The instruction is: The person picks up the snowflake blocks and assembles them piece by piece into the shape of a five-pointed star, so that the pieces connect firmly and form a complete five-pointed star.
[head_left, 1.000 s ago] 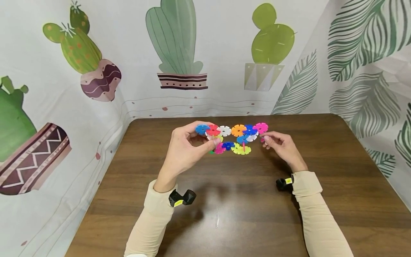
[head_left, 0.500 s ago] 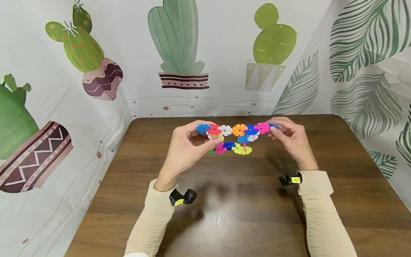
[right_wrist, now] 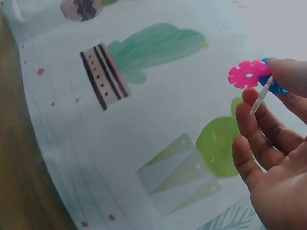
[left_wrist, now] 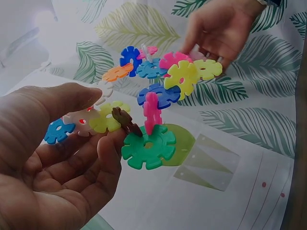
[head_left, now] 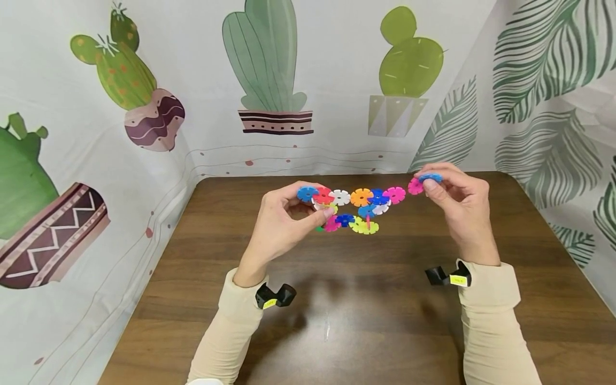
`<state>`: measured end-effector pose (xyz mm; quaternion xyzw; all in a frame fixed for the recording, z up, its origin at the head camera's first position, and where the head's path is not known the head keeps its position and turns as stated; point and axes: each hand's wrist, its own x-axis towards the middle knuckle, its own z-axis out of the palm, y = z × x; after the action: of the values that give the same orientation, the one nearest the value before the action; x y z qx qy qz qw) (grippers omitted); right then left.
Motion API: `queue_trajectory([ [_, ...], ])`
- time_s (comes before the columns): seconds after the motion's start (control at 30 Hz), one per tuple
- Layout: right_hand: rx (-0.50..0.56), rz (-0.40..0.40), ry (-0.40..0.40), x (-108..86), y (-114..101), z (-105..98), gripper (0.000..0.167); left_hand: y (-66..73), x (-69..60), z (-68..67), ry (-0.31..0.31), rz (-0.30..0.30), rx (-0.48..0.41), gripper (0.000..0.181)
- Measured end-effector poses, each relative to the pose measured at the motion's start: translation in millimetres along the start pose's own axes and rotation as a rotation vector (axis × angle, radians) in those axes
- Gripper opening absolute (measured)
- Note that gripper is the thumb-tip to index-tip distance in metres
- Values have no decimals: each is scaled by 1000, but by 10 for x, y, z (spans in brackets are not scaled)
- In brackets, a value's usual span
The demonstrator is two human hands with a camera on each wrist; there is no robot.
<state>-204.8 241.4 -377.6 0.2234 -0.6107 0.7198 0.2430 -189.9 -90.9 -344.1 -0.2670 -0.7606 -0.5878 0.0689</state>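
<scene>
My left hand (head_left: 281, 222) pinches a chain of notched flower-shaped plastic discs (head_left: 361, 199) between thumb and fingers, above the table. Its linked discs are blue, red, white, orange, pink and yellow. The left wrist view also shows a green disc (left_wrist: 135, 149) and a brown disc (left_wrist: 125, 120) close to the fingers. My right hand (head_left: 464, 214) pinches a small cluster to the right of the chain, with a narrow gap between them. That cluster has a pink disc (right_wrist: 240, 76), a blue disc (right_wrist: 277, 88) and a white disc (right_wrist: 261, 97) seen edge-on.
A brown wooden table (head_left: 366, 299) lies beneath both hands. Behind it hangs a white cloth (head_left: 337, 69) printed with cacti and leaves. Black wrist cameras (head_left: 276, 295) are strapped at both sleeves.
My right hand has moved right and upward, carrying the small cluster away from the chain's pink end. A pink disc now shows on that cluster. The left hand has stayed almost still.
</scene>
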Motion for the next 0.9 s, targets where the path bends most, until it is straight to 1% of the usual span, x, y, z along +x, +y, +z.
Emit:
queue_trajectory([
  [0.13,19,-54,39,-4,-87,68,15,1,-2,9,0,-3,-1,33],
  [0.2,18,-65,56,-13,-124,99,17,4,-5,15,-1,-3,-7,33],
  [0.33,8,-71,73,-34,-188,162,17,12,-4,26,-12,-3,-10,33],
  [0.53,-3,-68,76,-63,-267,255,15,9,-2,23,-20,3,-3,32],
  [0.6,4,-76,92,-71,-291,279,15,12,-3,22,-25,3,-7,31],
  [0.67,24,-97,123,-69,-313,303,15,19,-4,25,-31,3,-2,30],
  [0.8,104,-132,189,-57,-381,357,16,20,-4,36,-49,4,5,27],
  [0.9,133,-138,198,-65,-440,397,16,9,-8,44,-63,9,8,26],
])
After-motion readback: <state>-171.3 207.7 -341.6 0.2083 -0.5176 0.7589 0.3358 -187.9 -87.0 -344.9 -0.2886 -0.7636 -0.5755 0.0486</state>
